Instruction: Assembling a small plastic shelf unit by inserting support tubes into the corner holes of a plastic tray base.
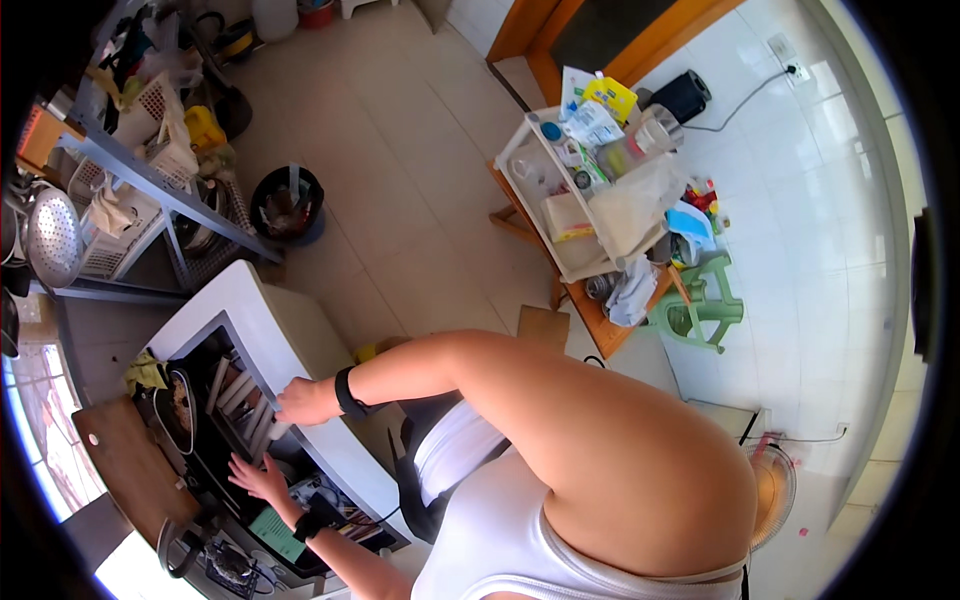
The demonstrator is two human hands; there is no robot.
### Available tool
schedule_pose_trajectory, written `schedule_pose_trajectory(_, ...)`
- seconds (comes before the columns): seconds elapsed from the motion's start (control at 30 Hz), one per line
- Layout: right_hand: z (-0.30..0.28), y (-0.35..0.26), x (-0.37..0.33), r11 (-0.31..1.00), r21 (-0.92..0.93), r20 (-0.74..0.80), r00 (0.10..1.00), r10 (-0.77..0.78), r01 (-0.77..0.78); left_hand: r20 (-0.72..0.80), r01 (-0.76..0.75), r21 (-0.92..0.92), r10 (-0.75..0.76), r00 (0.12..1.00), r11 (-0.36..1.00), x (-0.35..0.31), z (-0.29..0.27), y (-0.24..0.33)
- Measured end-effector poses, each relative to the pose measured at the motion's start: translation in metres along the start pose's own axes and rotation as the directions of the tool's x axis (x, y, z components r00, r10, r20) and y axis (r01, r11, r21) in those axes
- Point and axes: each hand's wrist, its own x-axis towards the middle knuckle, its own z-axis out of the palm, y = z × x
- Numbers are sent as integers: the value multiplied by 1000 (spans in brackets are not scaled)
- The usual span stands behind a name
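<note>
A white cabinet (255,300) with a dark opening lies before me at the left. My right hand (308,401) reaches over its edge with its fingers curled. A small white rounded piece (278,431) shows beside those fingers, and whether they grip it is unclear. Just beyond, several pale, rod-like pieces (237,390) lie side by side in a dark compartment. My left hand (262,481) hovers over the dark interior, fingers spread and nothing in it. Both wrists wear black bands. Near the left hand lies a green printed sheet (276,534).
A brown wooden board (125,465) lies past the opening. Metal shelving (180,200) with baskets and a perforated ladle (54,238) rises at the far left. A dark bin (287,212) stands on the floor. Toward the right are a loaded white cart (575,272), a green stool (720,308) and a fan (772,495).
</note>
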Motion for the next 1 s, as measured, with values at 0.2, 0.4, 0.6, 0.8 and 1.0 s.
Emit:
schedule_pose_trajectory(0.2, 14, -33, -18, 999, -10, -276, 960, 46, -50, 49, -270, -69, 274, 961, 960, -39, 3, 10)
schedule_pose_trajectory(0.4, 23, -43, -27, 993, 33, -204, 972, 119, -114, 56, -393, -76, 397, 916, 917, -53, 3, 13)
schedule_pose_trajectory(0.6, 1, -40, -48, 981, 186, -386, 922, 16, 61, 13, -271, -21, 271, 962, 962, -63, -23, 61)
schedule_pose_trajectory(0.8, -13, -38, -67, 966, 259, -415, 903, 113, -2, -2, -369, 73, 370, 929, 927, -38, -15, 30)
schedule_pose_trajectory(1.0, -14, -9, -105, 933, 344, -445, 858, 256, -100, -145, -425, -257, 400, 905, 868, -27, -8, 3)
